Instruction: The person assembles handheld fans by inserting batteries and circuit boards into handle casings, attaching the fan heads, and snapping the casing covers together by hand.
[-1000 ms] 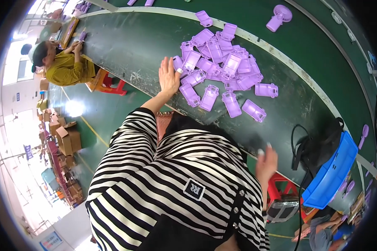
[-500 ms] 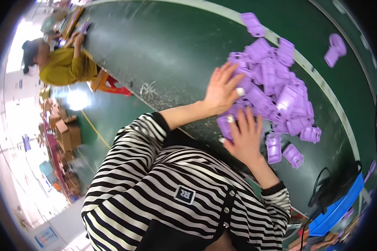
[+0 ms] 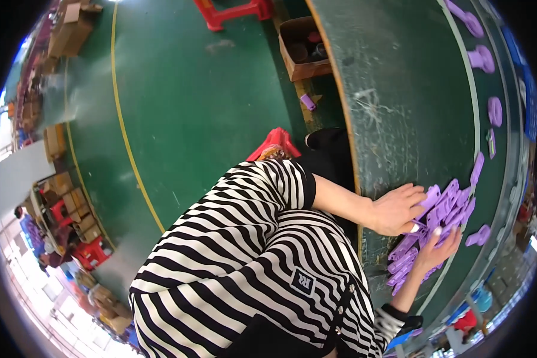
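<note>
A heap of purple plastic cases (image 3: pixel 446 207) lies on the dark green worktable (image 3: pixel 394 119), close to its near edge. My left hand (image 3: pixel 397 210) rests at the heap's left side, fingers stretched toward the pieces and touching them. On the heap's near right side is my right hand (image 3: pixel 438 250), its fingers spread over several pieces without a visible grip. White covers show on some of my fingertips. Below my hands, more purple cases (image 3: pixel 401 262) overlap one another. The undersides of both hands are hidden.
Beyond a pale strip, a green belt carries separate purple parts, including a ring-shaped one (image 3: pixel 494 111) and a loose one (image 3: pixel 478 235). A cardboard box (image 3: pixel 309 68) stands beside the table, near a purple piece (image 3: pixel 308 102) on the floor. A red stool (image 3: pixel 277 143) is behind me.
The view has swung, so the heap and my hands now appear farther right and lower. Both hands are still at the heap. The other person at the table has left the view.
</note>
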{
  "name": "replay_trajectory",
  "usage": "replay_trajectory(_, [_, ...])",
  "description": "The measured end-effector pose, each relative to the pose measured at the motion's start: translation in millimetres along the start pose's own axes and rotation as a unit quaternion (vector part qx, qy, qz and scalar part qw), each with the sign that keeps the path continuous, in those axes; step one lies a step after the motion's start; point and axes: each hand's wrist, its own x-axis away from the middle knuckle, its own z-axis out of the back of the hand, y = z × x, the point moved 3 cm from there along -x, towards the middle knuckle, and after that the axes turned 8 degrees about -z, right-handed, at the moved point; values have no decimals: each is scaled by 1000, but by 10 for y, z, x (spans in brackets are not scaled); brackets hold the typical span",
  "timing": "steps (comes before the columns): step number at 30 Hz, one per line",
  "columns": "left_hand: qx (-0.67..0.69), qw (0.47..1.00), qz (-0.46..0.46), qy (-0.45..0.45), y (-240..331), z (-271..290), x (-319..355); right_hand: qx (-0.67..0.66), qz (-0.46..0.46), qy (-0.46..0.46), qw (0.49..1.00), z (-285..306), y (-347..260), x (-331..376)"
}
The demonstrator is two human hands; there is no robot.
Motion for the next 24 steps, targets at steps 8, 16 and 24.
replay_trajectory(8, [180, 968, -100, 141, 133, 1084, 280, 76, 122, -10, 990, -506, -832, -1193])
replay_trajectory(16, [-85, 950, 281, 108, -1267, 1903, 1450, -16, 232, -17, 972, -1019, -2448, -2063])
replay_trajectory(24, [-129, 859, 490, -81, -2174, 1867, 1909, -68, 239, 16, 968, -1402, -2965, -2537])
